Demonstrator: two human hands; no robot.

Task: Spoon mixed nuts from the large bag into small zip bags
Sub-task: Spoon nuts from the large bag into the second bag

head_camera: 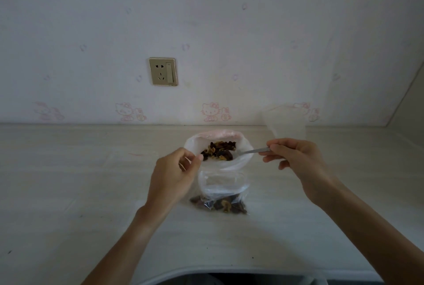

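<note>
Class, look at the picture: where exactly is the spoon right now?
In the head view, the spoon is right of centre, held by the right hand, its bowl dipping into the large bag of nuts.

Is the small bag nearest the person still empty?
No, the small zip bag already holds a layer of mixed nuts at its bottom, lying on the table.

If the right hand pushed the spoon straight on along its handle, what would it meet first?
Most likely the mixed nuts in the large bag: the right hand pinches the spoon, which points left into the bag's open mouth. Depth is unclear.
</note>
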